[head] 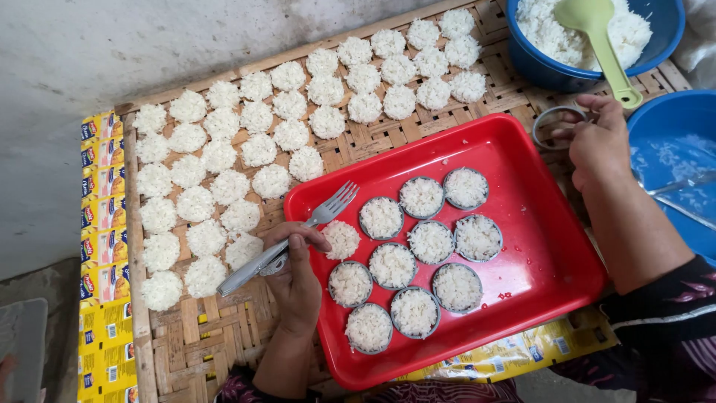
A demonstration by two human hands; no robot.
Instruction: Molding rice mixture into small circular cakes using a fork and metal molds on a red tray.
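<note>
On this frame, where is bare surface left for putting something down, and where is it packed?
Free: the right part of the red tray, between the rice-filled rings and its right rim; the tray's top left corner around the fork; and the woven mat at the near left, below the rice discs. Crowded: the mat's upper half under rice discs, and the tray's middle.

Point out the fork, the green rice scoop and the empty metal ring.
fork (328, 210), head view, on the neck below its tines.
green rice scoop (589, 15), head view, on its bowl.
empty metal ring (550, 114), head view, on its upper rim.
</note>
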